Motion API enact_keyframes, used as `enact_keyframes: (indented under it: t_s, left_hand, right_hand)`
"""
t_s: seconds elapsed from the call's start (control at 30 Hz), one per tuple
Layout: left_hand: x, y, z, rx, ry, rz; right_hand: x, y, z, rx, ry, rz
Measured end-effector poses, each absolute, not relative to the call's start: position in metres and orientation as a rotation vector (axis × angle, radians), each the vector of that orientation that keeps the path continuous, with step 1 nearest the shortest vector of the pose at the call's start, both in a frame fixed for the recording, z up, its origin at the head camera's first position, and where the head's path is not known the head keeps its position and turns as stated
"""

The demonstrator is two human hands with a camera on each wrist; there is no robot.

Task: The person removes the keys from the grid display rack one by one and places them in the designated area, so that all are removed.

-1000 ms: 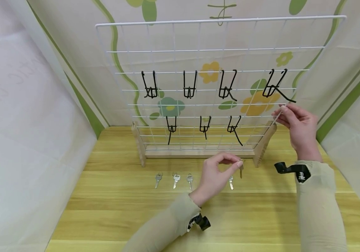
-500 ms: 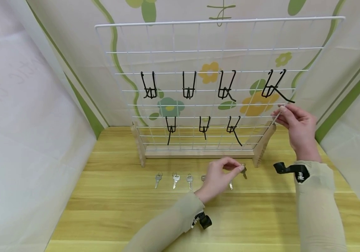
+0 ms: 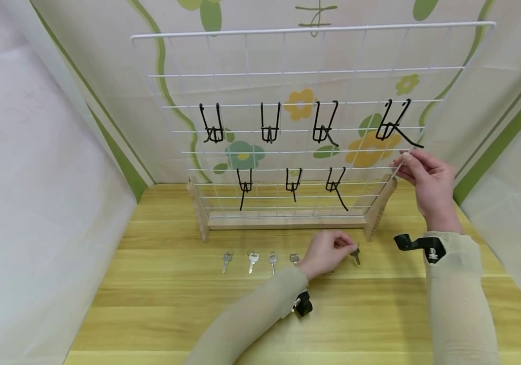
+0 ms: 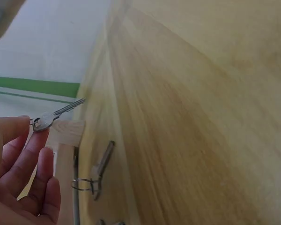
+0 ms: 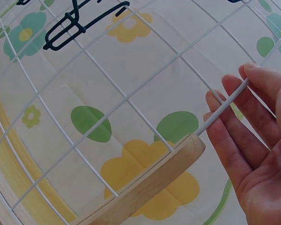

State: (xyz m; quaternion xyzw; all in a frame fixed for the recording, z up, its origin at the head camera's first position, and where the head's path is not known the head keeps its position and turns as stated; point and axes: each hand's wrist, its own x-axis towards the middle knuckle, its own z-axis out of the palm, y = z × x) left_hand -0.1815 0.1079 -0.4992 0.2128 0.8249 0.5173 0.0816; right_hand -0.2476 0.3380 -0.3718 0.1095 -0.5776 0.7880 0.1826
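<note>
In the head view my left hand point(image 3: 326, 252) is low over the table, in front of the rack's right foot. Its thumb and finger pinch the ring of a key point(image 4: 48, 120), whose blade points away from the fingertips in the left wrist view. My right hand point(image 3: 435, 187) grips the right edge wire of the white wire grid rack point(image 5: 232, 97), thumb on one side and fingers on the other. Several keys lie in a row on the table, among them a key point(image 3: 227, 262) at the left end and a key point(image 4: 101, 168) near the held one.
Black hooks hang on the grid in two rows, such as a hook point(image 3: 269, 133) above and a hook point(image 3: 335, 186) below. Wooden feet point(image 3: 380, 209) carry the rack on the wooden table point(image 3: 151, 294). A patterned curtain point(image 3: 105, 61) stands behind.
My left hand has moved right and slightly down with the key, uncovering one key in the row and covering most of another. The right hand keeps its grip on the grid edge.
</note>
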Motion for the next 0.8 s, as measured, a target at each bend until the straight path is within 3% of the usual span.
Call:
enact_keyframes:
  t_s: [0.8]
  left_hand:
    - [-0.194,0.113,-0.516,0.753,2.644,1.125]
  right_hand:
    - [-0.248,0.337,-0.372,0.298,-1.653,2.207]
